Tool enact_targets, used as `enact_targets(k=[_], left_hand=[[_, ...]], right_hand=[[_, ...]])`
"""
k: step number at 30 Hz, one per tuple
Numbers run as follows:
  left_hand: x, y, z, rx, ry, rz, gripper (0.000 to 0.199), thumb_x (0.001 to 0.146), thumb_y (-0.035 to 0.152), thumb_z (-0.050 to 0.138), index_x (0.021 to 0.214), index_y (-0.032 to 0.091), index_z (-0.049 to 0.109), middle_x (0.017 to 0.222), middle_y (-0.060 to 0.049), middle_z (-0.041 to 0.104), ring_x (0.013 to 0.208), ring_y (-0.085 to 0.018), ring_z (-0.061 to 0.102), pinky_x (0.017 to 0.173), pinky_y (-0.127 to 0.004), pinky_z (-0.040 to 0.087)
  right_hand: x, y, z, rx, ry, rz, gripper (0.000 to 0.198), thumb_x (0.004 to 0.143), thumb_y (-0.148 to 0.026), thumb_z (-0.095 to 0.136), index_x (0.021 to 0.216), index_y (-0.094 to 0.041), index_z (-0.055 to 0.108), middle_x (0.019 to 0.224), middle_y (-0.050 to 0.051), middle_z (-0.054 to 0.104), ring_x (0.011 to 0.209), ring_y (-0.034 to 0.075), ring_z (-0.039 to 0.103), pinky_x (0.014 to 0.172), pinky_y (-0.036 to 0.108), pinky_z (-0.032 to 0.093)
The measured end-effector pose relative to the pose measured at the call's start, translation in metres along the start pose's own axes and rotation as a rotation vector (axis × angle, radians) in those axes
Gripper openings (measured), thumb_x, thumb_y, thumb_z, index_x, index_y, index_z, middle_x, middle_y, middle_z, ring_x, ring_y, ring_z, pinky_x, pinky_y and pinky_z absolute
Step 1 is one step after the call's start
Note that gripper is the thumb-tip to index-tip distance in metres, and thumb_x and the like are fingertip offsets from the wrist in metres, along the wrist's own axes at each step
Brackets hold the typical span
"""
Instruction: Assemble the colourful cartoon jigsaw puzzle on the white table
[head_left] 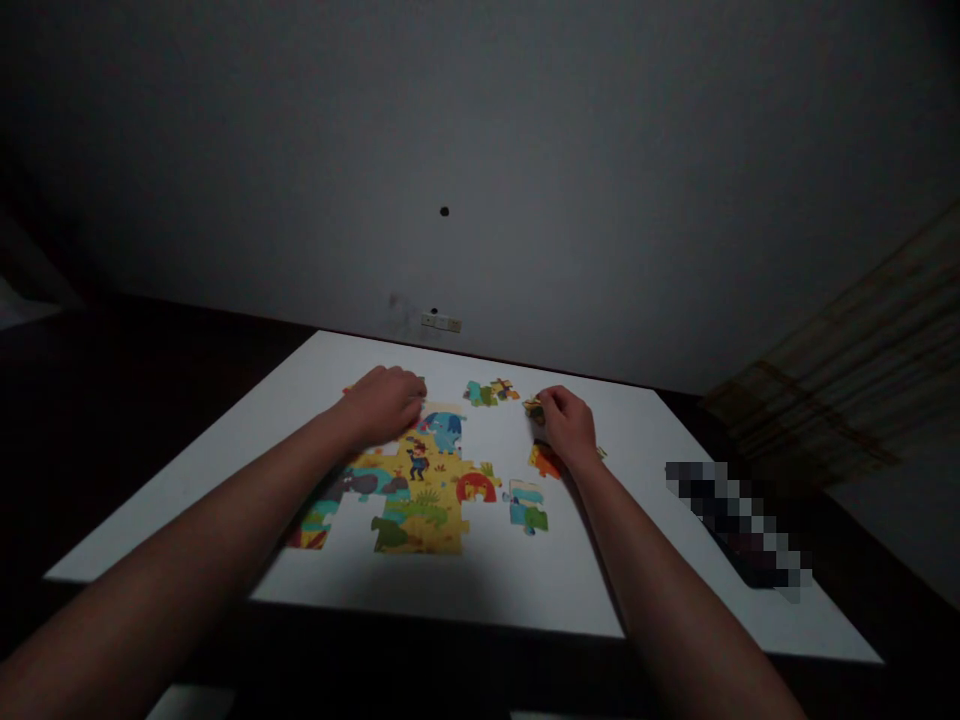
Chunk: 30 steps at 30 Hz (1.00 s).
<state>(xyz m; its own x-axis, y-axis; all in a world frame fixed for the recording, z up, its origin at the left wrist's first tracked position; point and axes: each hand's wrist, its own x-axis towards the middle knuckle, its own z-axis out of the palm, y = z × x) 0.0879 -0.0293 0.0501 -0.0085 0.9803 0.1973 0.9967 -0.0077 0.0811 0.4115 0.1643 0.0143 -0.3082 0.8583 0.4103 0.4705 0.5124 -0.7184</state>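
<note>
A partly joined jigsaw puzzle (424, 505) with cartoon animals, among them a blue elephant and a red-maned lion, lies on the white table (525, 590). My left hand (386, 400) rests at its upper left part with curled fingers; bits of coloured pieces show around it, and what is under the fingertips is hidden. Off to the right of the puzzle, my right hand (570, 425) pinches a small yellow and dark puzzle piece (534, 408) between thumb and fingers. Just below that hand lies an orange puzzle piece (546, 460), partly covered by the wrist.
Loose joined pieces (491, 392) lie at the back of the table, and a blue and green piece (529, 508) sits right of the puzzle. A pixelated dark object (739, 530) is near the right edge. Behind stand a grey wall (525, 200) and a striped curtain (847, 370).
</note>
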Motion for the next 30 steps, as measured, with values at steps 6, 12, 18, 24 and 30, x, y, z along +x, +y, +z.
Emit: enact_targets(k=[6,12,18,24,30], left_hand=[[-0.001,-0.069,0.015,-0.092,0.078,-0.145,0.059,0.108,0.048,0.053,0.150,0.016,0.080,0.155,-0.021,0.080,0.144,-0.042,0.073,0.126,-0.058,0.057],[-0.003,-0.089,0.037,-0.329,0.169,-0.269,0.059,0.110,0.031,0.043,0.152,0.013,0.080,0.161,-0.019,0.079,0.155,-0.036,0.071,0.138,-0.053,0.050],[-0.002,-0.094,0.040,-0.563,0.248,-0.370,0.060,0.098,0.013,0.047,0.144,0.019,0.085,0.155,-0.014,0.083,0.146,-0.030,0.077,0.133,-0.048,0.055],[-0.009,-0.099,0.028,-0.504,0.172,-0.417,0.056,0.092,0.016,0.057,0.140,0.018,0.087,0.156,-0.016,0.082,0.148,-0.033,0.074,0.133,-0.049,0.054],[-0.005,-0.077,0.022,-0.300,0.001,-0.292,0.073,0.099,0.051,0.072,0.164,0.018,0.074,0.168,-0.020,0.073,0.158,-0.043,0.064,0.137,-0.056,0.047]], right_hand=[[-0.015,-0.002,0.004,-0.152,-0.151,-0.184,0.040,0.105,-0.049,0.058,0.124,-0.026,0.085,0.112,0.013,0.088,0.105,0.037,0.078,0.098,0.052,0.060],[-0.020,-0.024,0.023,-0.404,-0.369,-0.542,0.051,0.112,-0.032,0.058,0.159,-0.026,0.077,0.164,0.018,0.076,0.150,0.043,0.067,0.129,0.067,0.052],[-0.004,-0.013,0.043,-0.508,-0.423,-0.523,0.047,0.119,-0.034,0.053,0.159,-0.028,0.076,0.169,0.019,0.072,0.162,0.044,0.061,0.131,0.069,0.051],[-0.002,-0.003,0.027,-0.424,-0.389,-0.542,0.029,0.113,-0.041,0.061,0.125,-0.029,0.084,0.134,0.019,0.084,0.135,0.046,0.072,0.120,0.069,0.055],[-0.007,-0.002,0.023,-0.341,-0.406,-0.498,0.027,0.106,-0.039,0.064,0.125,-0.031,0.081,0.129,0.019,0.083,0.128,0.045,0.074,0.111,0.068,0.059]])
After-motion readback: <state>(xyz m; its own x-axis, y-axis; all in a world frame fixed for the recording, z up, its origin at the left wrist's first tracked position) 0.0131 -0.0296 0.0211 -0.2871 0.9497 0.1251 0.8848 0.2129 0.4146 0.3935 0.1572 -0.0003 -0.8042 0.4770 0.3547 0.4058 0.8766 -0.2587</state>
